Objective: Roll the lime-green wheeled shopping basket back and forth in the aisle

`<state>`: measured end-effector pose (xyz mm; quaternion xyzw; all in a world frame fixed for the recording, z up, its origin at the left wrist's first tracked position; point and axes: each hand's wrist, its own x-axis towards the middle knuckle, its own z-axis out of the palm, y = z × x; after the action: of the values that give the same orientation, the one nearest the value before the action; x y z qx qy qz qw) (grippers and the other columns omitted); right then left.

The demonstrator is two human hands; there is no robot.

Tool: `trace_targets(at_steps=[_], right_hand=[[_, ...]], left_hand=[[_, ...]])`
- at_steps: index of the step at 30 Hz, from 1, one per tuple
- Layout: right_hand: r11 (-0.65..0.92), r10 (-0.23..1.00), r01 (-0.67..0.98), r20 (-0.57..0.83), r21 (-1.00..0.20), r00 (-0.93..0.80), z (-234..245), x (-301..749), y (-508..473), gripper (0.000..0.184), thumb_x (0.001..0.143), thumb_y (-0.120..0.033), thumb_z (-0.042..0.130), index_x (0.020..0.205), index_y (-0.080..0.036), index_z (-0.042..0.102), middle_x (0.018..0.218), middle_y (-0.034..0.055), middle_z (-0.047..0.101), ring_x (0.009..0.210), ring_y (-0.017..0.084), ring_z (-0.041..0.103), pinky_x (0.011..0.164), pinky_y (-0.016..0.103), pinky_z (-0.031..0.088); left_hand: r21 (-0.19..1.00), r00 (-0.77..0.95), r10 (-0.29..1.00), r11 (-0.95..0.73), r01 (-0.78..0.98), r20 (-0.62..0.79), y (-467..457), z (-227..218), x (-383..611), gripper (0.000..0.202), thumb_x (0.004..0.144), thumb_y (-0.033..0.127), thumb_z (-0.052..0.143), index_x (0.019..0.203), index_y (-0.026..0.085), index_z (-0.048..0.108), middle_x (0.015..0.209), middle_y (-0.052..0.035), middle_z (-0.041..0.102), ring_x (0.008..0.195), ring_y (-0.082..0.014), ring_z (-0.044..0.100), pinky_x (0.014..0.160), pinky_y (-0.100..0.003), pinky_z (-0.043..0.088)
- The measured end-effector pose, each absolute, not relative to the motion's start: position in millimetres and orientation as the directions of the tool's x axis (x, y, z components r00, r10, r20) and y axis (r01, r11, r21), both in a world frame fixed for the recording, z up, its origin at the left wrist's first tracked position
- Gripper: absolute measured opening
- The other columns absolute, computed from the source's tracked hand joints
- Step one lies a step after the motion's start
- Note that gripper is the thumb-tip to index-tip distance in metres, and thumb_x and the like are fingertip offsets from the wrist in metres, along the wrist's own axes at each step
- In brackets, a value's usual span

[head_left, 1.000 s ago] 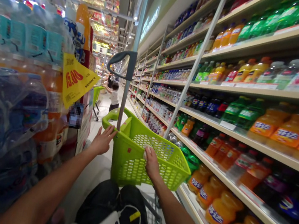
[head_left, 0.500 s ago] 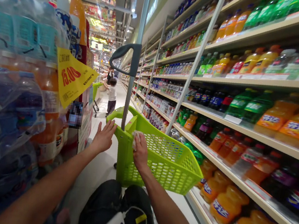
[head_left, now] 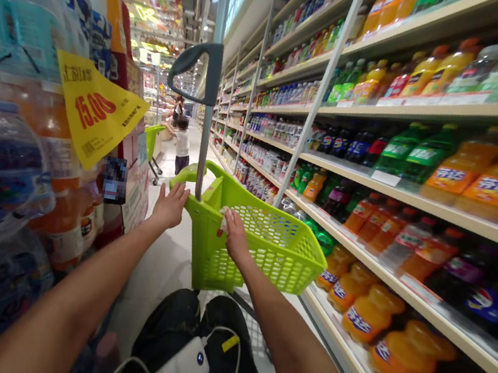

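A bright green rolling shopping basket (head_left: 263,240) stands in front of my knees, with a tall pull handle (head_left: 196,72) raised at its left end. My left hand (head_left: 170,206) rests its fingertips against the basket's upper left edge, fingers stretched out and thumb apart. Pinched in my right hand (head_left: 237,235) is a crumpled white tissue or cloth (head_left: 226,212), pressed at the basket's near rim. A small reddish patch shows just under it; I cannot tell what it is.
Shelves of bottled drinks (head_left: 421,183) line the right side. Stacked bottle packs (head_left: 0,157) and a yellow price sign (head_left: 96,113) crowd the left. A white power bank (head_left: 180,369) with a cable lies on my lap. Farther along the aisle are people (head_left: 183,143) and another green basket (head_left: 152,141).
The view has shifted, so the basket and both hands appear slightly left and higher. The right hand still holds the white tissue or cloth at the rim; the left stays at the basket's edge.
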<state>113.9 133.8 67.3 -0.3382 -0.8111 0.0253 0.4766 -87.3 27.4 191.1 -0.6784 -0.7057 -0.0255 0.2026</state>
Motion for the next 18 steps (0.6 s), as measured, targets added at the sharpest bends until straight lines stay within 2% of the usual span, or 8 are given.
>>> trace_targets(at_steps=[5, 12, 14, 18], right_hand=[[0.729, 0.639, 0.556, 0.689, -0.400, -0.342, 76.5, 104.5, 148.8, 0.054, 0.072, 0.000, 0.047, 0.125, -0.010, 0.048, 0.133, 0.0180, 0.041, 0.127, 0.025, 0.034, 0.104, 0.042, 0.032], [0.755, 0.590, 0.536, 0.749, -0.378, -0.302, 72.7, 103.2, 155.7, 0.048, 0.079, -0.003, 0.043, 0.126, -0.014, 0.047, 0.135, 0.0128, 0.039, 0.129, 0.022, 0.032, 0.106, 0.042, 0.031], [0.790, 0.534, 0.503, 0.795, -0.349, -0.288, 74.5, 96.2, 148.6, 0.049, 0.082, -0.004, 0.041, 0.129, -0.015, 0.043, 0.138, 0.0105, 0.035, 0.131, 0.020, 0.026, 0.107, 0.041, 0.029], [0.885, 0.368, 0.414, 0.863, -0.212, -0.346, 83.6, 70.2, 129.9, 0.044, 0.088, -0.011, 0.039, 0.131, -0.018, 0.041, 0.142, 0.0069, 0.031, 0.135, 0.018, 0.016, 0.112, 0.042, 0.021]], left_hand=[[-0.249, -0.030, 0.953, 0.109, 0.962, 0.300, 46.2, 193.8, -91.5, 0.071, 0.070, 0.012, 0.040, 0.138, 0.011, 0.021, 0.149, -0.0103, 0.012, 0.137, -0.0243, 0.008, 0.107, -0.056, 0.005], [-0.230, -0.008, 0.929, 0.100, 0.968, 0.371, 64.8, 178.8, -99.6, 0.073, 0.070, 0.013, 0.038, 0.139, 0.010, 0.016, 0.149, -0.0102, 0.009, 0.137, -0.0241, 0.003, 0.107, -0.056, 0.004], [-0.216, -0.004, 0.924, 0.094, 0.972, 0.381, 65.7, 175.1, -100.5, 0.072, 0.071, 0.014, 0.038, 0.140, 0.010, 0.015, 0.149, -0.0100, 0.008, 0.137, -0.0241, 0.002, 0.107, -0.056, 0.003], [-0.204, 0.032, 0.889, 0.069, 0.977, 0.457, 61.3, 166.0, -98.9, 0.075, 0.070, 0.014, 0.037, 0.140, 0.010, 0.011, 0.149, -0.0103, 0.007, 0.137, -0.0233, 0.001, 0.107, -0.055, -0.003]])
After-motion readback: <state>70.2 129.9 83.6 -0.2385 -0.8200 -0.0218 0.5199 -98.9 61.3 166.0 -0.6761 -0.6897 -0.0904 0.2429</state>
